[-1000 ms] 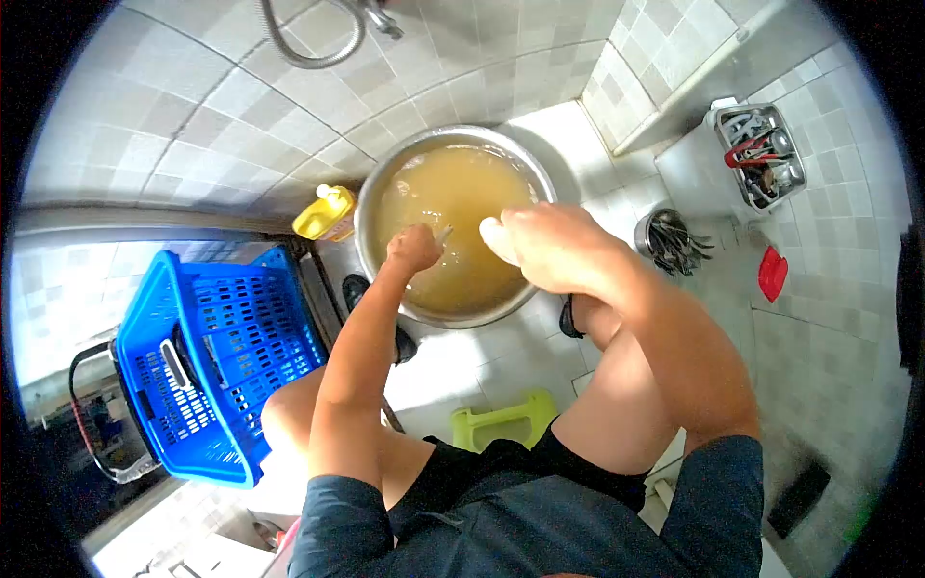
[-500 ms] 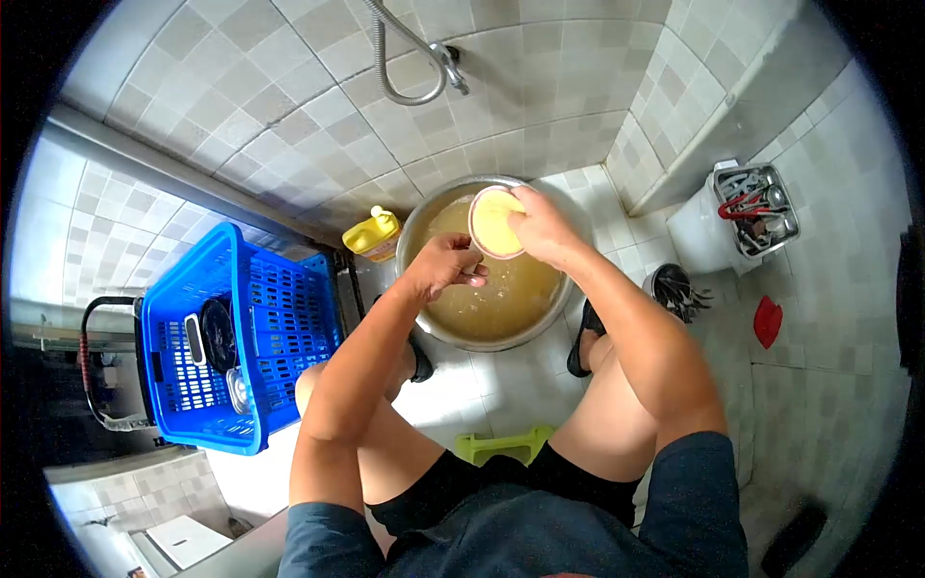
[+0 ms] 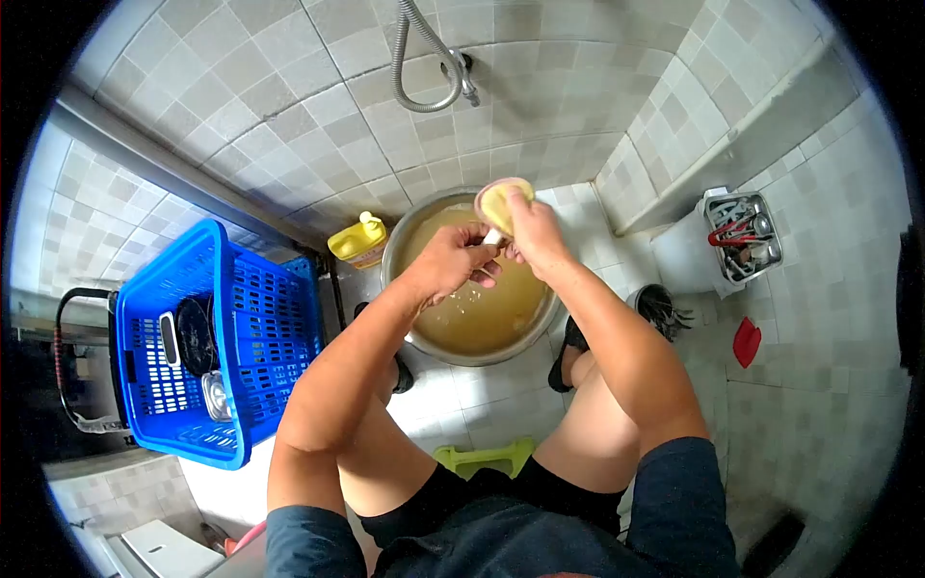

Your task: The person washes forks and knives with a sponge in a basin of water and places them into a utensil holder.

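Observation:
Over a wide metal basin point(image 3: 554, 313) of cloudy brown water, my two hands nearly meet. My right hand point(image 3: 535, 231) grips a round yellow scrubbing pad point(image 3: 496, 204) with a pinkish rim, thumb pressed on its face. Close to it, my left hand point(image 3: 453, 262) is closed with its fingertips on a small white object point(image 3: 493, 237). Only a short end of that object shows, too little to tell its kind. The right hand's lower fingers come near the same object; whether they touch it I cannot tell.
A yellow bottle point(image 3: 358, 241) stands left of the basin. Farther left is a blue basket point(image 3: 231, 385) with dishes. On the right are a dark pot of utensils point(image 3: 660, 308), a caddy of cutlery point(image 3: 747, 231) and a red item point(image 3: 746, 342). A shower hose point(image 3: 400, 67) hangs above.
The yellow pad has tilted, and my right hand has come closer to the left. A small white object now shows at the left fingertips. The camera view has shifted slightly.

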{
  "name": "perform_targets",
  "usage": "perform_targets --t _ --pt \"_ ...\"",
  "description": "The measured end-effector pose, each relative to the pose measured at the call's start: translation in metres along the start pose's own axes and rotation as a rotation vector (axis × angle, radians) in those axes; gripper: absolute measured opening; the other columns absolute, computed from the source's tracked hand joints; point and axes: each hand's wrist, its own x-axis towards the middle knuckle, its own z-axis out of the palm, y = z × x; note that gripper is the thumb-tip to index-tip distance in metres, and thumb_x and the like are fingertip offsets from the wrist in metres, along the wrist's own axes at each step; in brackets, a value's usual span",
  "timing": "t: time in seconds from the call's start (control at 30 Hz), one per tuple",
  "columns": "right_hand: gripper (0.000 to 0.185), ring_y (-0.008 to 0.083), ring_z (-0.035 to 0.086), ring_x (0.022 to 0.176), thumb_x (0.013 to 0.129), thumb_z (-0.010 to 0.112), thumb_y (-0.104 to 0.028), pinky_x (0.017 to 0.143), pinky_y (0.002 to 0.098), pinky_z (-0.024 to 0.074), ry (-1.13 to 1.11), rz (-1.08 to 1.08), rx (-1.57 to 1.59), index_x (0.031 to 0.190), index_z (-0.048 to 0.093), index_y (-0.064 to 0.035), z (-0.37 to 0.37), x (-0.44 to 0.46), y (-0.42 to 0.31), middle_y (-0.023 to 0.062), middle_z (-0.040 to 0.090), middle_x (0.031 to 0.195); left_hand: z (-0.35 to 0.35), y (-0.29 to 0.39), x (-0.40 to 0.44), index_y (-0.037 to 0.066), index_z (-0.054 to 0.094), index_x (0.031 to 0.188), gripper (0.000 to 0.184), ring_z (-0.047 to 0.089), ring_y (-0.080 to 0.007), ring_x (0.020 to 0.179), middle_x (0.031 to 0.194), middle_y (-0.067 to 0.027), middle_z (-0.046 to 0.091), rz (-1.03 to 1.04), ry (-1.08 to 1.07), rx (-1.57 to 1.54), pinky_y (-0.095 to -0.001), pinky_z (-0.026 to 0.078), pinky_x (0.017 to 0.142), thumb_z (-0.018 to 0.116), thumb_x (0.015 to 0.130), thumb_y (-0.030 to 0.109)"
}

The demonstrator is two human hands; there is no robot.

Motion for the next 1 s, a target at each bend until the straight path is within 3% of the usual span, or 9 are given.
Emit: perform_targets --t 0.07,0.2,0.33,0.43,0.57,0.6,0.7,0.87,1.0 --pt "0.038 0.0137 0.058 0.050 0.100 0.048 -0.037 0.038 0.0273 0.0409 -0.012 0.192 0.292 0.099 0.063 -0.0014 -0.008 0.000 -0.014 0.0070 0.063 0.068 -0.002 0.000 -0.002 -0.005 0.057 0.124 0.029 0.066 -0.0200 0.088 0.106 -0.0119 0.063 0.012 0.023 -0.070 -0.0315 0.061 0.072 0.056 0.098 0.008" --pt "0.025 0.0173 0.061 0.056 0.097 0.051 -0.022 0.042 0.0287 0.0442 0.027 0.114 0.564 0.105 0.060 0.0007 -0.016 0.017 -0.009 0.0116 0.067 0.085 -0.005 0.004 -0.011 -0.001 0.051 0.134 0.035 0.065 -0.0187 0.085 0.104 -0.0082 0.062 0.018 0.091 -0.241 -0.0319 0.059 0.070 0.049 0.102 0.010" --pt "0.021 0.0194 0.066 0.070 0.091 0.052 -0.011 0.051 0.0309 0.0487 0.025 0.067 0.445 0.108 0.060 -0.0006 -0.014 0.011 -0.017 0.0109 0.068 0.094 -0.005 0.003 -0.009 0.006 0.046 0.140 0.036 0.062 -0.0169 0.072 0.102 -0.0078 0.064 0.081 0.121 -0.426 -0.0301 0.054 0.062 0.044 0.105 0.014" --pt "0.023 0.0201 0.067 0.085 0.093 0.050 -0.013 0.063 0.0320 0.0510 -0.092 0.063 0.630 0.111 0.060 -0.0037 -0.007 0.005 -0.016 0.0111 0.068 0.102 0.001 0.004 -0.006 0.011 0.039 0.144 0.040 0.060 -0.0169 0.064 0.098 -0.0084 0.065 0.130 0.136 -0.493 -0.0299 0.050 0.058 0.046 0.105 0.015" --pt "0.041 0.0141 0.057 0.078 0.103 0.040 -0.044 0.065 0.0318 0.0460 -0.517 0.017 0.917 0.112 0.059 -0.0090 -0.002 -0.007 -0.030 0.0035 0.064 0.099 0.011 0.007 -0.006 0.011 0.029 0.149 0.052 0.060 -0.0175 0.064 0.096 -0.0087 0.065 0.078 0.234 -0.393 -0.0306 0.049 0.056 0.051 0.103 0.017" --pt "0.049 0.0130 0.050 0.071 0.103 0.038 -0.054 0.061 0.0316 0.0435 -0.473 0.037 0.926 0.111 0.059 -0.0099 0.002 -0.012 -0.031 0.0001 0.061 0.091 0.013 0.007 -0.006 0.012 0.031 0.148 0.050 0.060 -0.0174 0.064 0.095 -0.0083 0.064 0.106 0.226 -0.390 -0.0304 0.049 0.056 0.052 0.103 0.018" --pt "0.048 0.0118 0.049 0.067 0.102 0.040 -0.053 0.058 0.0332 0.0446 -0.504 0.029 0.827 0.108 0.060 -0.0102 0.005 -0.008 -0.021 -0.0002 0.060 0.086 0.012 0.006 -0.004 0.012 0.035 0.145 0.046 0.060 -0.0171 0.065 0.095 -0.0077 0.064 0.141 0.187 -0.399 -0.0298 0.049 0.055 0.053 0.103 0.020" --pt "0.028 0.0110 0.046 0.057 0.097 0.061 -0.035 0.046 0.0269 0.0451 -0.461 0.089 0.716 0.097 0.060 -0.0069 -0.002 -0.015 -0.034 0.0023 0.058 0.075 0.011 0.004 -0.002 0.012 0.039 0.140 0.041 0.060 -0.0166 0.066 0.095 -0.0073 0.064 0.143 0.111 -0.368 -0.0296 0.049 0.056 0.053 0.103 0.023" --pt "0.031 0.0115 0.052 0.061 0.096 0.062 -0.035 0.047 0.0280 0.0457 -0.514 0.065 0.634 0.102 0.056 -0.0045 -0.011 -0.008 -0.025 0.0052 0.060 0.083 0.024 0.006 -0.002 0.012 0.036 0.143 0.047 0.059 -0.0161 0.060 0.091 -0.0081 0.065 0.105 0.136 -0.255 -0.0285 0.049 0.052 0.056 0.101 0.019"
